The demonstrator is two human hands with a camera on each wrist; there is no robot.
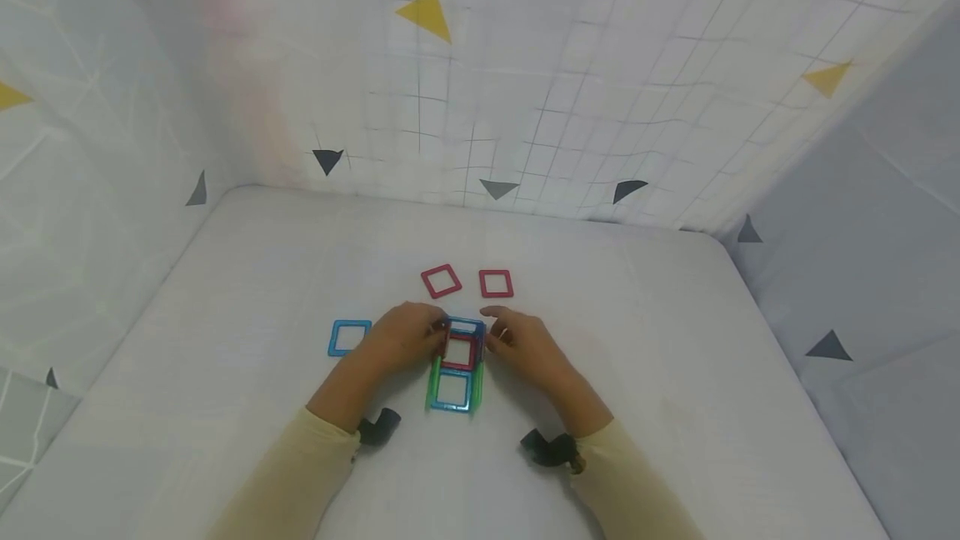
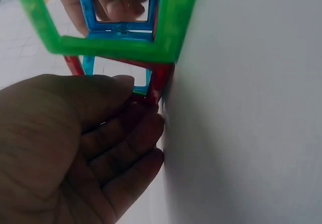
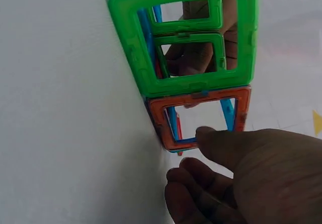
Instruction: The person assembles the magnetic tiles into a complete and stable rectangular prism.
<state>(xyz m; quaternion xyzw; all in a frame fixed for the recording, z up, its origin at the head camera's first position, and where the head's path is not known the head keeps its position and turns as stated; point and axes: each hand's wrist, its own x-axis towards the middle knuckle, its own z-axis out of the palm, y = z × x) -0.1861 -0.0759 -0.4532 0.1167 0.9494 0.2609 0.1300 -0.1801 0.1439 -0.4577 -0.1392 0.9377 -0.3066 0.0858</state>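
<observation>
A small structure of magnetic square frames (image 1: 455, 365) is seen on a white table (image 1: 637, 407), in the middle of its near half, with green, blue and red tiles joined into a box-like shape. The left hand (image 1: 401, 338) is pressed against the structure's left side, its fingers (image 2: 132, 133) curled and touching the red frame there; whether the frame is actually pinched cannot be told. The right hand (image 1: 525, 346) is held at the structure's right side, its fingers (image 3: 201, 183) loosely bent, with the thumb tip laid on the lower edge of an orange-red frame (image 3: 201, 117). Just left of the structure, a single blue frame (image 1: 349, 337) is laid flat. Beyond the structure, two red frames (image 1: 441, 281) (image 1: 496, 283) are laid flat side by side. Pale yellow sleeves are seen on both forearms.
</observation>
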